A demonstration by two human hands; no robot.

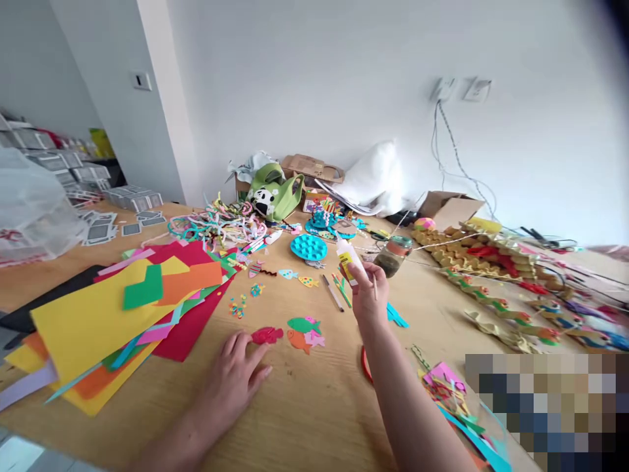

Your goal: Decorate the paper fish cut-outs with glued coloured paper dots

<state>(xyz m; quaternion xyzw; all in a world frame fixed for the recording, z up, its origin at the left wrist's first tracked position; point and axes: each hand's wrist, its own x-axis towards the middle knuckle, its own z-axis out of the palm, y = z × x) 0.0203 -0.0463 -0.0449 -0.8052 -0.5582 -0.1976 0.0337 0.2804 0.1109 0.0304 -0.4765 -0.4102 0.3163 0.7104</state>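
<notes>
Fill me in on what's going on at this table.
A person is working with fish cut-outs. The right hand holds a white bottle with a yellow label above the table. The left hand lies low over the tabletop, fingers at or very near a red fish. Just beyond are green, orange and pink fish; coloured sheets are piled to the left.

bottle label (346,263): unreadable | red loop (363,362): partly hidden | plastic bag (34,203): cut by left edge
</notes>
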